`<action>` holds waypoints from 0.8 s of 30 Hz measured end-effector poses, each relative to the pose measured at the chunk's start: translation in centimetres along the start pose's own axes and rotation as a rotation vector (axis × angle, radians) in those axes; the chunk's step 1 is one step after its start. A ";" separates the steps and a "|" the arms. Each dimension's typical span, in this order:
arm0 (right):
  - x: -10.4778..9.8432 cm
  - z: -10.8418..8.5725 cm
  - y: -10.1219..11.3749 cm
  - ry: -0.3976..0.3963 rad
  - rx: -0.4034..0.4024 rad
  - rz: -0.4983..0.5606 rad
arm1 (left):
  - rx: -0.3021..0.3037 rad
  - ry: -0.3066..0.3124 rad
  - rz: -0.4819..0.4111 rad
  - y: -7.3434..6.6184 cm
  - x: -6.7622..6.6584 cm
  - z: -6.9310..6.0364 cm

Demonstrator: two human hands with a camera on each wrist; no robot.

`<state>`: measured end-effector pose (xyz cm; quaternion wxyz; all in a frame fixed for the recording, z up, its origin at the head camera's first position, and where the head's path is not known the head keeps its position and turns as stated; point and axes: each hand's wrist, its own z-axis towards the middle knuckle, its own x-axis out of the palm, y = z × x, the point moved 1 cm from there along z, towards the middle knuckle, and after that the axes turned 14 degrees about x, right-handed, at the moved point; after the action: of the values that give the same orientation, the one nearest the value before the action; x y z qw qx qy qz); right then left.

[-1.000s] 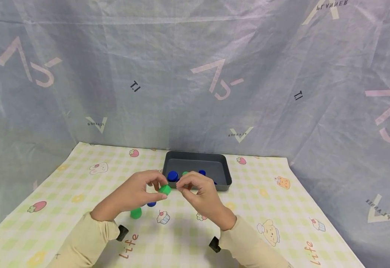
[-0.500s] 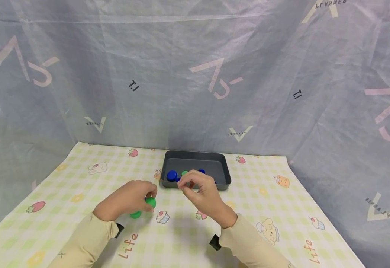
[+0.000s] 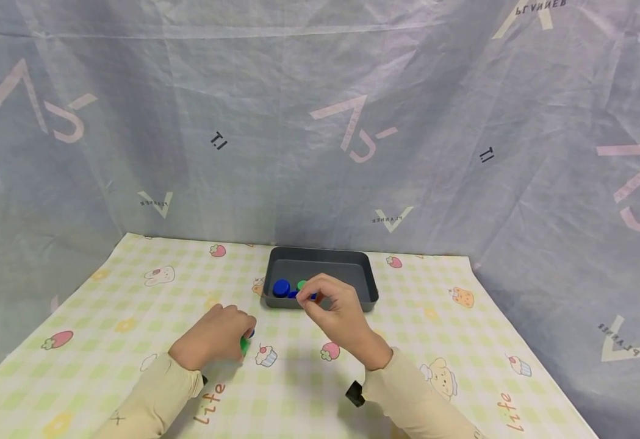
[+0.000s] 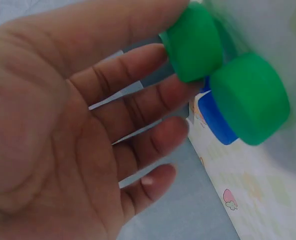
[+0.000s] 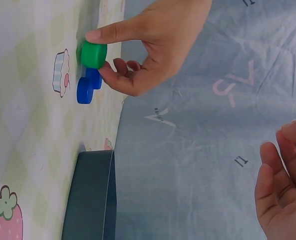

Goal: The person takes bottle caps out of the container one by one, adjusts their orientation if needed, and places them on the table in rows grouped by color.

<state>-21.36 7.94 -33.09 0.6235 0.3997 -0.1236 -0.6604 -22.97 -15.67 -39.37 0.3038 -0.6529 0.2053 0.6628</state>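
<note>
My left hand [image 3: 212, 337] is low over the tablecloth, left of the cupcake print. In the left wrist view, its thumb and fingers pinch a green bottle cap [image 4: 192, 44]. A second green cap [image 4: 251, 100] sits close beside it, with a blue cap [image 4: 217, 117] behind. The right wrist view has two blue caps [image 5: 85, 90] on the cloth next to the left hand. Hovering before the tray, my right hand [image 3: 343, 317] has loosely bent fingers, thumb and forefinger tips near each other; nothing shows between them.
A dark grey tray [image 3: 365, 296] stands at the back of the table, holding a large blue cap [image 3: 281, 288], a green cap [image 3: 301, 285] and other blue pieces partly behind the right hand. Grey printed fabric [image 3: 276, 122] hangs behind and around the checked tablecloth [image 3: 149, 317].
My left hand has moved down and left, from beside the tray with a green cap to the caps on the cloth. The right hand has hardly shifted.
</note>
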 end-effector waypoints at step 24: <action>0.5 -0.2 -3.9 0.012 -0.005 -0.001 | -0.049 0.059 -0.021 -0.1 0.1 0.0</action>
<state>-24.04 8.31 -35.99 0.6250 0.4021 -0.1179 -0.6586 -22.85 -15.57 -39.43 0.2887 -0.6816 0.1910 0.6447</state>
